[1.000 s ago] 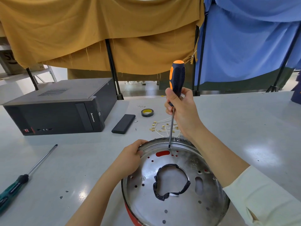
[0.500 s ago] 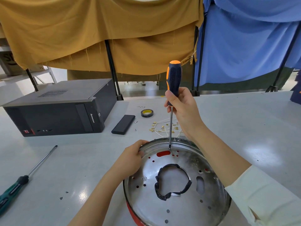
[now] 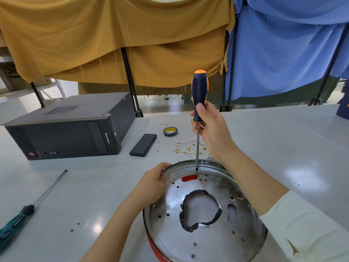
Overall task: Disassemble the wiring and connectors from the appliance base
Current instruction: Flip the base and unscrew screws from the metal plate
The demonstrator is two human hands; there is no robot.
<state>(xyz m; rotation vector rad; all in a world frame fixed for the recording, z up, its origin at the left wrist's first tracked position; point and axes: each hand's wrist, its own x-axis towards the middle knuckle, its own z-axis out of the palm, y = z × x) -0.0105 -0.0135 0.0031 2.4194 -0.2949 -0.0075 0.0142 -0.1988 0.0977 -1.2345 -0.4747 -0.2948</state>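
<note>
appliance base (image 3: 217,233): round metal pan with red outer wall, bottom side up, near edge of the grey table (image 3: 283,148), directly in front of the person; holes and slots across the plate, one red-showing slot (image 3: 189,178) near the far rim.
centre opening (image 3: 200,211): irregular cut-out, edge wrapped in black tape.
right hand (image 3: 211,129): fingers curled round the lower handle of the orange-and-black screwdriver (image 3: 199,91); thumb along the handle.
screwdriver position: upright, shaft vertical, tip (image 3: 196,171) set on the plate just behind the red slot, beside the far rim.
left hand (image 3: 151,186): fingers curled over the left rim of the base, gripping it.
wiring (image 3: 188,148): thin white leads with brass connectors, loose on the table just beyond the base, apart from it.
tape roll (image 3: 170,131): black with yellow core, flat on the table, beyond the wiring.
black slab (image 3: 143,147): flat, left of the wiring.
computer case (image 3: 71,125): black, on its side, far left.
green screwdriver (image 3: 24,212): flat on the table at left, well apart from both hands.
backdrop: mustard cloth (image 3: 113,40) and blue cloth (image 3: 283,44) on black stands.
</note>
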